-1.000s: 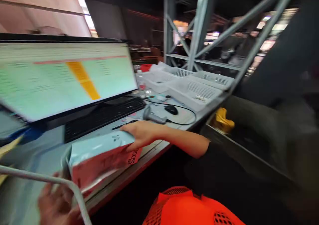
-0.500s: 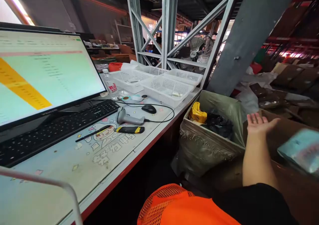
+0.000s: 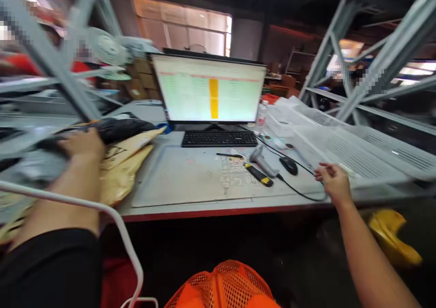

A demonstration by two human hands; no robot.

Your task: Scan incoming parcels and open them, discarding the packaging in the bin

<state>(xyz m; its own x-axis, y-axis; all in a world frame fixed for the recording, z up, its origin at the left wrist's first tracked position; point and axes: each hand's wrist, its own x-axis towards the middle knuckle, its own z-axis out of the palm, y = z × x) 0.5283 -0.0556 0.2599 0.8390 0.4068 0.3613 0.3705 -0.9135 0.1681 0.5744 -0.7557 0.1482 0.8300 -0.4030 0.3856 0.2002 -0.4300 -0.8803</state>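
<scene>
Black bag (image 3: pixel 131 128), lying at the left end of the table (image 3: pixel 184 176), just behind some yellowish packets (image 3: pixel 119 183), with the left hand (image 3: pixel 83 146) laid on its left part. Cannot tell gripping from mere resting there, with blurred fingers against dark plastic. Left hand out of sight half a second ago, now plainly in view. Nearest of all, an orange mesh vest (image 3: pixel 228 285) at the bottom edge, and a white tube (image 3: pixel 131 251) curving in from the left. Low at right, a crumpled yellow bag (image 3: pixel 391 237), blurred. Right hand (image 3: pixel 335 181) now over the table's right part, just beside a white basket (image 3: pixel 357 153), with fingers loosely bent and nothing visible in them; half a second ago, stretched far out to the right, palm open, with a pale blue package in mid-air beyond. Package now out of view. Across mid-table, in the same arrangement as then, a grey scanner (image 3: pixel 262 160), a black-and-yellow knife (image 3: pixel 259 175), a thin black pen (image 3: pixel 229 155) and a black mouse (image 3: pixel 288 165). Farther back, a black keyboard (image 3: pixel 220 138), a clear bottle (image 3: pixel 262 113) and a lit monitor (image 3: pixel 190 94), now whole near the middle rather than cut off at the left. Beyond, a bright window (image 3: pixel 184 26).
</scene>
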